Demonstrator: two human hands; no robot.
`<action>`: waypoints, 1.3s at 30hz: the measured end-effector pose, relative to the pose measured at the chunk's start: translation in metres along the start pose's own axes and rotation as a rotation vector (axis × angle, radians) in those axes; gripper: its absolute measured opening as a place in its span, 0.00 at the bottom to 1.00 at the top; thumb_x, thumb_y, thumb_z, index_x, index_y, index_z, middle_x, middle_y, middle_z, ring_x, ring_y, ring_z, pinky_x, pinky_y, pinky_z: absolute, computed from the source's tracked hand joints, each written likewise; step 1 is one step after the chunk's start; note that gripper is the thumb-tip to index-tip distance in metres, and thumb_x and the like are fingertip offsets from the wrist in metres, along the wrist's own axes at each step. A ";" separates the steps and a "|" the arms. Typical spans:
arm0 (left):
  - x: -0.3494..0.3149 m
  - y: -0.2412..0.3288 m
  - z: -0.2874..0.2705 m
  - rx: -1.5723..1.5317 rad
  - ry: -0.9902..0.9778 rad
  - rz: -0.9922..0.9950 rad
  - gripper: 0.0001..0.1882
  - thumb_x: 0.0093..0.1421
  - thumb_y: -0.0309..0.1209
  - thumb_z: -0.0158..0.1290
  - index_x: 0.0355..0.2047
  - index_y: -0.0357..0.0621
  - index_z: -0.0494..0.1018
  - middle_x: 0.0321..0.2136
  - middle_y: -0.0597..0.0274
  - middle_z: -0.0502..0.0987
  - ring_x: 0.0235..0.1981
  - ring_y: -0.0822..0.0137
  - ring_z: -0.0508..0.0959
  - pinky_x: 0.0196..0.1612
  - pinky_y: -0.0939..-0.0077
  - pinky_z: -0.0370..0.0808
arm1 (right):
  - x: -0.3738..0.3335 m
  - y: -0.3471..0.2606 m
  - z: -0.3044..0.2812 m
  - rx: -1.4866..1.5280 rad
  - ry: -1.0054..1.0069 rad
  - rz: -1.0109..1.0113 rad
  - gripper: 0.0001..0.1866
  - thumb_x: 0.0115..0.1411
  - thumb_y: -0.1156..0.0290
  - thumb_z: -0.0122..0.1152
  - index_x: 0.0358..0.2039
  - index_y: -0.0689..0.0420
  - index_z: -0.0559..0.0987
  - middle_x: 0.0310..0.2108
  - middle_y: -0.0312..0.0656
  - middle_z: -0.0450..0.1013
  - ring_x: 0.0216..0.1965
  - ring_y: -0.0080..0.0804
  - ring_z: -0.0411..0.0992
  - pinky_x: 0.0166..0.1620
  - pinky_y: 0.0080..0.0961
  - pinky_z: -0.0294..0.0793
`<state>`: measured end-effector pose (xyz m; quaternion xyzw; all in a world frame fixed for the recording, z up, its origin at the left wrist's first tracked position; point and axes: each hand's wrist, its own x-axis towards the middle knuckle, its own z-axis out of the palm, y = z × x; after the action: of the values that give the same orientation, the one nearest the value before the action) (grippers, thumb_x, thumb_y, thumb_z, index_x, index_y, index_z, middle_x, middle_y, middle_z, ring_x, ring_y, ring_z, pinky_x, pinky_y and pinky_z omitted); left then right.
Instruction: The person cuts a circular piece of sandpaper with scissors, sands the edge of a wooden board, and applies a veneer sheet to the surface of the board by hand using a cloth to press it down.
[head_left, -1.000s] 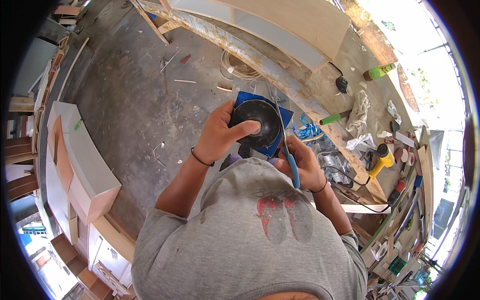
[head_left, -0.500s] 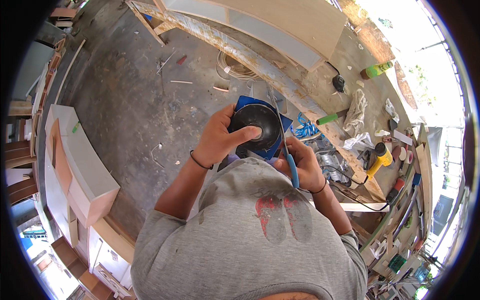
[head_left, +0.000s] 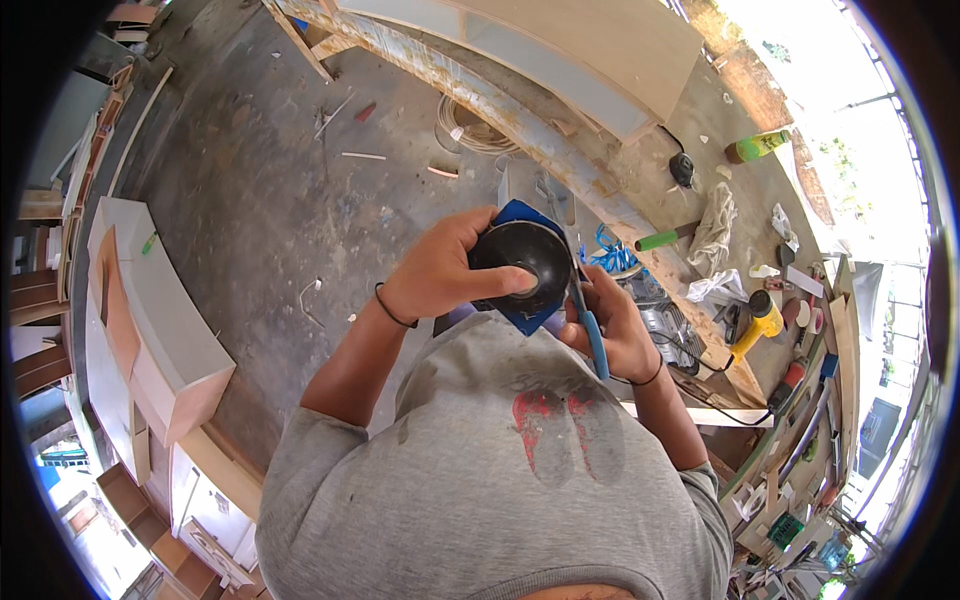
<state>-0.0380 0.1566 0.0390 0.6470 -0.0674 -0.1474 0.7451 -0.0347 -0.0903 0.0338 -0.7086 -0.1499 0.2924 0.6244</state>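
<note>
My left hand (head_left: 445,265) grips a round black disc pad (head_left: 512,247) together with a blue sheet (head_left: 516,209) behind it, thumb pressed on the pad's centre hole. Corners of the sheet stick out past the pad's rim above and below. In my right hand (head_left: 618,330) is a pair of scissors with blue handles (head_left: 592,335); the fingers are closed around them. The metal blades run upward along the right edge of the pad and sheet. Whether the blades bite into the sheet cannot be made out.
A long paint-stained beam (head_left: 430,75) crosses the floor ahead, with a coiled hose (head_left: 475,135) beside it. At right lie a yellow power tool (head_left: 764,316), a green-handled tool (head_left: 657,240), blue cord (head_left: 610,255) and a green-labelled bottle (head_left: 757,147). A pale cabinet (head_left: 165,290) stands at left.
The pad and blue sheet have shifted slightly right and turned. The sheet's right corner no longer juts past the scissors. My right hand has moved a little to the right with them.
</note>
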 end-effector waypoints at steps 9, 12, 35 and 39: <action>0.003 0.017 -0.011 0.059 -0.128 -0.107 0.23 0.49 0.31 0.63 0.44 0.36 0.71 0.33 0.65 0.77 0.35 0.78 0.75 0.39 0.83 0.73 | -0.004 0.002 -0.013 -0.004 -0.098 0.089 0.29 0.49 0.66 0.72 0.47 0.65 0.70 0.22 0.30 0.67 0.24 0.15 0.63 0.27 0.15 0.61; 0.007 0.023 -0.004 0.002 -0.161 -0.095 0.22 0.48 0.31 0.64 0.42 0.35 0.72 0.33 0.65 0.77 0.34 0.78 0.74 0.38 0.83 0.72 | -0.001 -0.002 -0.010 0.073 -0.090 0.054 0.28 0.48 0.66 0.72 0.46 0.65 0.71 0.23 0.30 0.67 0.25 0.15 0.63 0.28 0.15 0.61; 0.013 -0.023 0.040 -0.696 0.382 0.032 0.21 0.57 0.32 0.58 0.47 0.36 0.64 0.39 0.56 0.76 0.37 0.68 0.80 0.40 0.75 0.80 | 0.004 0.010 0.017 0.193 0.086 0.039 0.29 0.53 0.60 0.69 0.48 0.63 0.68 0.27 0.32 0.67 0.28 0.15 0.64 0.30 0.12 0.62; 0.011 -0.017 0.054 -0.775 0.432 0.061 0.20 0.56 0.31 0.59 0.45 0.37 0.65 0.37 0.56 0.77 0.36 0.68 0.80 0.40 0.77 0.79 | 0.007 0.019 0.025 0.161 0.072 -0.039 0.34 0.53 0.56 0.68 0.53 0.61 0.64 0.30 0.32 0.61 0.32 0.18 0.59 0.37 0.16 0.62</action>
<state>-0.0455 0.1004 0.0299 0.3338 0.1309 -0.0013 0.9335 -0.0472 -0.0695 0.0122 -0.6632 -0.1173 0.2657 0.6898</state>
